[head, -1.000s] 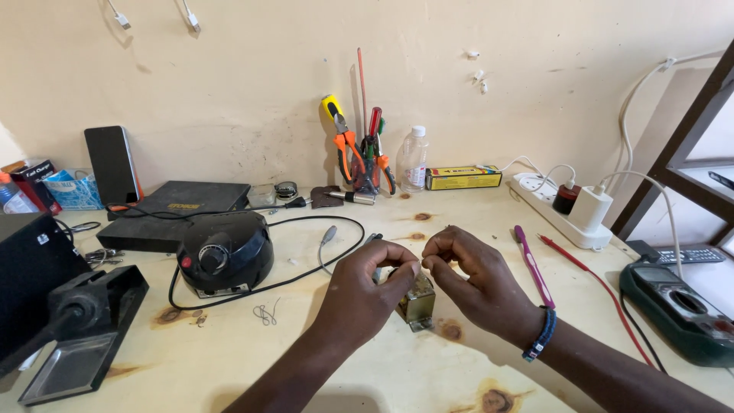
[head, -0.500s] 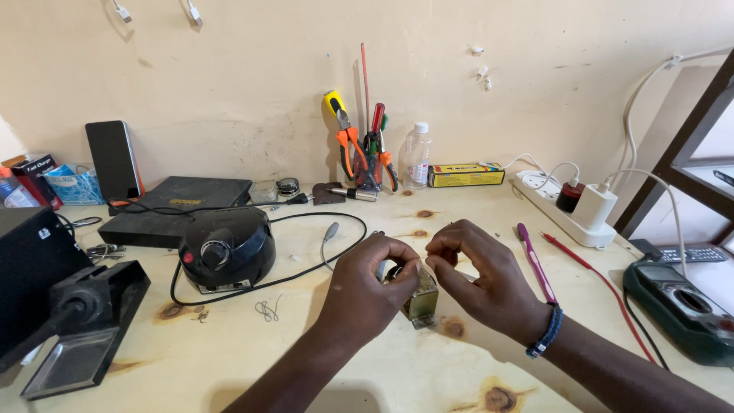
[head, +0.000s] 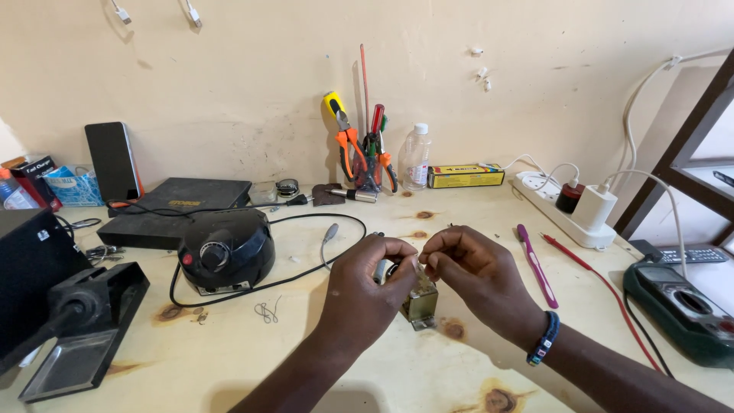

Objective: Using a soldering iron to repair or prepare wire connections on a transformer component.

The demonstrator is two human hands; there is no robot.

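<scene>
Both hands have closed in tighter: left hand (head: pixel 365 287) and right hand (head: pixel 470 271) pinch a small metal block (head: pixel 420 302) at the surface's (head: pixel 306 359) 6 o'clock edge. Slipping fingertips could drop it.

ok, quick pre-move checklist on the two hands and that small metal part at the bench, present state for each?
1. Left hand has a grip on the small metal block: ok, fingers close around its left side.
2. Right hand engaged at the block's top: ok, fingertips pinch there; what they pinch, cannot tell.
3. Block supported: ok, its base appears to rest on the wooden bench.
4. Black cable clear of the hands: cannot tell, it runs toward the left hand and passes behind it.
5. Purple pen-like tool and red probe lead out of the way: ok, both lie to the right, apart from the right hand.
</scene>
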